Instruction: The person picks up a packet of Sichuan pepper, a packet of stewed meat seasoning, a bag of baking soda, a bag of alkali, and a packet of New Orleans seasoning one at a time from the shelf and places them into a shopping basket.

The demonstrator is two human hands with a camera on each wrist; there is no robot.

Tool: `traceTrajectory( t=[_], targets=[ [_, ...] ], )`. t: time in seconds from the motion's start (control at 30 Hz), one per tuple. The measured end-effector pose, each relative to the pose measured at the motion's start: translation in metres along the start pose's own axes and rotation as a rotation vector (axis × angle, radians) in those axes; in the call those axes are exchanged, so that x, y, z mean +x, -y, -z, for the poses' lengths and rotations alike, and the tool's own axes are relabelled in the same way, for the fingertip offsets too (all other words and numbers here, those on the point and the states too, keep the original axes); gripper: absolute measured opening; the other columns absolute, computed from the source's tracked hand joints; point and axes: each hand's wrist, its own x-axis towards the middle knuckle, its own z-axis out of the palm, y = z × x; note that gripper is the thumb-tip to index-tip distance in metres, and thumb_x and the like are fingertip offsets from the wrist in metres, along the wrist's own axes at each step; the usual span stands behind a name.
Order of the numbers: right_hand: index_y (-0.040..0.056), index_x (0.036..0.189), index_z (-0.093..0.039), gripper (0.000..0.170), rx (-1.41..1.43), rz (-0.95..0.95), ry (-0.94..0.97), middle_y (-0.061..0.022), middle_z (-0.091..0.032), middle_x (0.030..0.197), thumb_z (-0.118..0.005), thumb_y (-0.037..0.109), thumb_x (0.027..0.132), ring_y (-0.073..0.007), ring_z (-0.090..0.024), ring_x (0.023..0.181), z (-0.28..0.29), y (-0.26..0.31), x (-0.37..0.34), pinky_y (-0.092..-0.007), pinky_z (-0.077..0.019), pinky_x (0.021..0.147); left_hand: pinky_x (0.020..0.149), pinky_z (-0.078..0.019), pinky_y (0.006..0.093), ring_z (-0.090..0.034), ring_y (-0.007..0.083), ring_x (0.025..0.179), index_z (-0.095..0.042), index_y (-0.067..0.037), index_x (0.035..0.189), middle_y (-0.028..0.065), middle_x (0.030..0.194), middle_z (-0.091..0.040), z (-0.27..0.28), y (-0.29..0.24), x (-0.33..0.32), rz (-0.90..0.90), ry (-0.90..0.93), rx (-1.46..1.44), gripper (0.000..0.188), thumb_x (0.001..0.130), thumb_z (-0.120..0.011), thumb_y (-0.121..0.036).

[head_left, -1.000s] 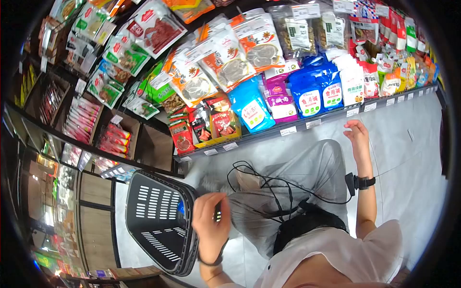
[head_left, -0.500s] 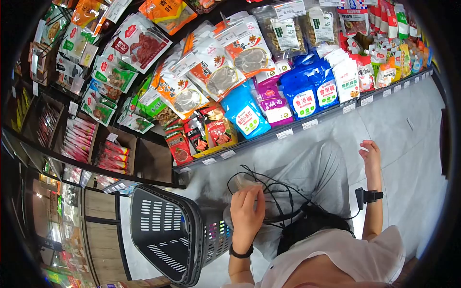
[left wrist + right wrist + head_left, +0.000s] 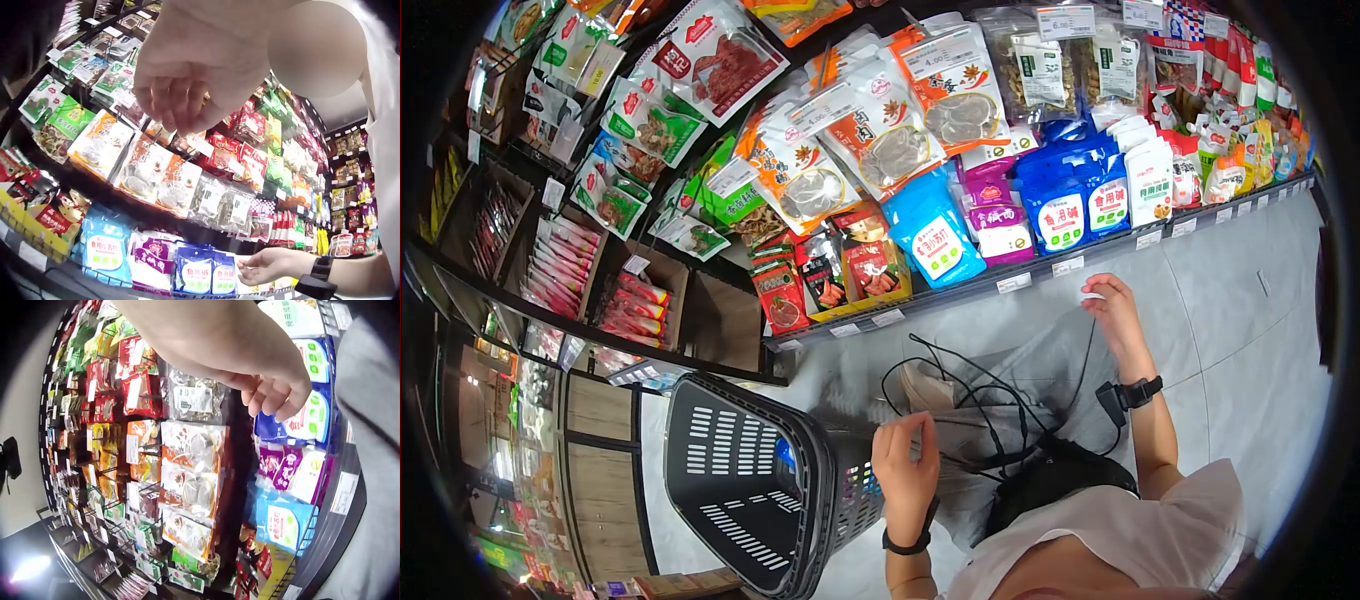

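My left hand point(image 3: 905, 465) hangs in front of the lap with loosely curled fingers and nothing in them. Just to its left is a dark grey shopping basket point(image 3: 805, 500) with slotted sides, and something blue point(image 3: 785, 452) shows inside. My right hand point(image 3: 1112, 308) hovers in front of the bottom shelf's edge, fingers loosely bent and empty. Nearest to it on that shelf are blue pouches point(image 3: 1060, 218) and a white pouch point(image 3: 1148, 180). The left wrist view has the left hand point(image 3: 200, 69) before the hanging packets; the right wrist view has the right hand point(image 3: 250, 356) overlapping the blue pouches.
Orange-and-white spice packets point(image 3: 880, 140) hang above the shelf. A light blue pouch point(image 3: 935, 235) and purple pouches point(image 3: 995, 215) stand below them. Divided bins point(image 3: 555, 270) with pink packets are at the left. A black cable point(image 3: 1000, 400) loops over the legs.
My left hand has gone from overlapping the basket's rim to the right, in front of the lap. My right hand has swung slightly outward, then back left. The view has shifted a little.
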Motion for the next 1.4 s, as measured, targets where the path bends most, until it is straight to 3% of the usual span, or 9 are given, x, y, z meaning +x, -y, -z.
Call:
traceTrajectory(
  t=[0.3, 0.47, 0.57, 0.77, 0.93, 1.0, 1.13, 1.23, 1.4],
  targets=[
    [0.0032, 0.092, -0.054, 0.015, 0.107, -0.178, 0.205, -0.0088, -0.058, 0.088, -0.046, 0.005, 0.080, -0.0160, -0.053, 0.068, -0.090, -0.039, 0.050, -0.0296, -0.0462, 0.069, 0.065, -0.0441, 0.0298, -0.057, 0.0245, 0.071, -0.059, -0.003, 0.078, 0.0096, 0.077, -0.060, -0.052, 0.032, 0.055, 0.077, -0.091, -0.214, 0.009, 0.071, -0.064, -0.001],
    [0.0047, 0.091, -0.055, 0.013, -0.045, -0.262, 0.342, -0.0074, -0.058, 0.088, -0.047, 0.007, 0.080, -0.0149, -0.053, 0.069, -0.127, -0.072, 0.106, -0.0279, -0.0454, 0.068, 0.062, -0.0432, 0.0334, -0.055, 0.0255, 0.070, -0.058, -0.004, 0.078, 0.0084, 0.075, -0.059, -0.111, 0.076, 0.087, -0.148, -0.035, -0.153, 0.010, 0.071, -0.064, -0.003],
    [0.0060, 0.089, -0.057, 0.013, -0.173, -0.255, 0.344, -0.0047, -0.057, 0.087, -0.050, 0.011, 0.080, -0.0128, -0.051, 0.073, -0.137, -0.094, 0.139, -0.0265, -0.0433, 0.067, 0.062, -0.0436, 0.0318, -0.056, 0.0236, 0.070, -0.057, -0.004, 0.079, 0.0083, 0.074, -0.059, -0.140, 0.104, 0.101, -0.121, 0.060, -0.138, 0.009, 0.072, -0.063, -0.004],
    [-0.0003, 0.086, -0.058, 0.019, -0.412, -0.050, 0.075, -0.0057, -0.055, 0.082, -0.053, 0.016, 0.077, -0.0142, -0.049, 0.075, -0.160, -0.127, 0.184, -0.0264, -0.0408, 0.067, 0.070, -0.0449, 0.0282, -0.058, 0.0146, 0.079, -0.054, 0.000, 0.089, 0.0064, 0.081, -0.060, -0.218, 0.192, 0.141, 0.432, 0.042, -0.600, 0.013, 0.078, -0.059, -0.004],
    [-0.0084, 0.116, -0.045, 0.050, -0.707, 0.053, 0.140, -0.0258, -0.051, 0.113, -0.056, 0.016, 0.073, -0.0349, -0.049, 0.107, -0.161, -0.161, 0.210, -0.0363, -0.0394, 0.088, 0.081, -0.0431, 0.0315, -0.054, 0.0221, 0.093, -0.043, 0.007, 0.108, 0.0171, 0.106, -0.049, -0.302, 0.262, 0.152, 0.464, 0.050, -0.710, 0.042, 0.074, -0.063, -0.007],
    [-0.0080, 0.118, -0.042, 0.054, -0.841, 0.105, 0.151, -0.0264, -0.051, 0.112, -0.058, 0.017, 0.073, -0.0351, -0.050, 0.106, -0.164, -0.156, 0.205, -0.0367, -0.0395, 0.088, 0.086, -0.0409, 0.0328, -0.047, 0.0271, 0.107, -0.030, 0.009, 0.122, 0.0227, 0.122, -0.037, -0.309, 0.267, 0.162, 0.438, 0.235, -0.752, 0.064, 0.071, -0.065, -0.007],
    [-0.0047, 0.122, -0.038, 0.062, -1.021, 0.197, 0.253, -0.0263, -0.050, 0.112, -0.063, 0.021, 0.071, -0.0354, -0.049, 0.106, -0.160, -0.147, 0.195, -0.0371, -0.0396, 0.088, 0.089, -0.0390, 0.0332, -0.036, 0.0296, 0.119, -0.012, 0.008, 0.130, 0.0253, 0.125, -0.033, -0.328, 0.272, 0.166, 0.417, 0.225, -0.713, 0.082, 0.069, -0.066, -0.006],
    [-0.0030, 0.122, -0.037, 0.064, -1.028, 0.145, 0.270, -0.0250, -0.051, 0.112, -0.065, 0.022, 0.070, -0.0347, -0.050, 0.105, -0.154, -0.141, 0.189, -0.0371, -0.0398, 0.088, 0.090, -0.0388, 0.0335, -0.040, 0.0289, 0.116, -0.016, 0.008, 0.129, 0.0248, 0.123, -0.035, -0.298, 0.239, 0.171, 0.570, 0.271, -0.856, 0.080, 0.069, -0.066, -0.007],
    [-0.0043, 0.118, -0.043, 0.062, -0.958, 0.103, 0.252, -0.0242, -0.054, 0.107, -0.068, 0.021, 0.067, -0.0332, -0.053, 0.100, -0.145, -0.129, 0.177, -0.0356, -0.0415, 0.085, 0.087, -0.0404, 0.0326, -0.045, 0.0259, 0.109, -0.025, 0.007, 0.126, 0.0212, 0.118, -0.042, -0.281, 0.220, 0.166, 0.586, 0.259, -0.692, 0.073, 0.068, -0.067, -0.007]
  ],
)
